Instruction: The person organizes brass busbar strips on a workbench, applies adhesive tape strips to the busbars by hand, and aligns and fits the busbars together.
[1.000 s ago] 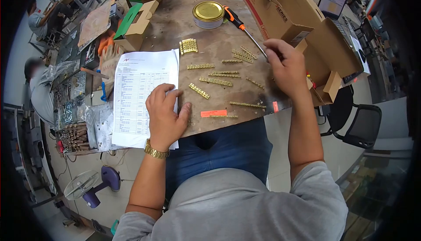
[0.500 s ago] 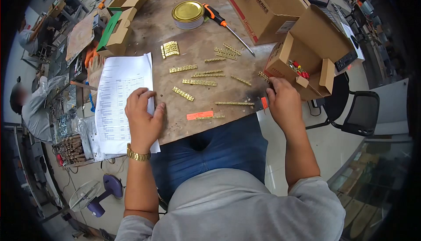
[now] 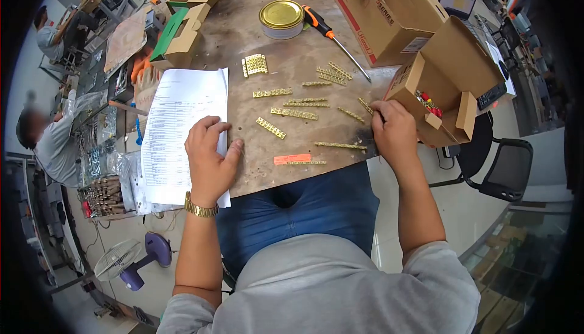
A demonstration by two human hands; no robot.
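We see the loose brass strips (image 3: pixel 294 113) lying scattered on the worn tabletop (image 3: pixel 243 176), and we take them as the centre of our clock, with twelve pointing away from the wearer. Near three o'clock the right hand (image 3: pixel 394 128) rests at the table's edge, its fingers bent and the fingertips just beside one end strip (image 3: pixel 365 105); we cannot tell whether they pinch it. Towards eight o'clock the left hand (image 3: pixel 211 156) lies released over the edge of the printed sheets (image 3: pixel 176 121), its fingers slightly curled around nothing and its thumb spread apart; we note a gold-coloured watch (image 3: pixel 201 205) on that wrist. At six o'clock we find an orange label (image 3: pixel 292 159) with a thin strip touching its lower edge, and at eleven a neat block of strips (image 3: pixel 255 65) side by side. Further out, we have a lidded tin (image 3: pixel 281 18) at twelve, a screwdriver (image 3: pixel 322 24) at one with its shaft slanting towards two, and a large carton (image 3: pixel 389 18) between one and two. Between two and three stands a smaller open carton (image 3: pixel 426 79) containing red pieces too small for us to identify. At ten sits a green-edged box (image 3: pixel 182 37), and out at nine we see a co-worker (image 3: pixel 58 151).
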